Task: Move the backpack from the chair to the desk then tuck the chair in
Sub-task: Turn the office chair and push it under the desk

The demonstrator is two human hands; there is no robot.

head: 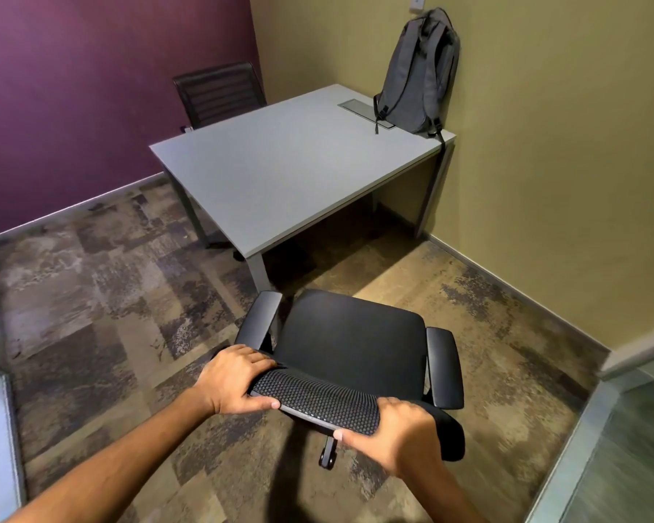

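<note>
A grey backpack (418, 73) stands upright at the far right corner of the grey desk (280, 175), leaning on the olive wall. A black office chair (350, 341) with an empty seat stands on the carpet a short way in front of the desk's near edge, facing it. My left hand (235, 379) grips the left end of the chair's mesh backrest top. My right hand (393, 432) grips its right end. Both arms reach in from the bottom of the view.
A second dark chair (219, 92) sits tucked at the desk's far side against the purple wall. A cable hatch (365, 113) is set in the desktop beside the backpack. Glass partitions (620, 447) flank the floor on both sides.
</note>
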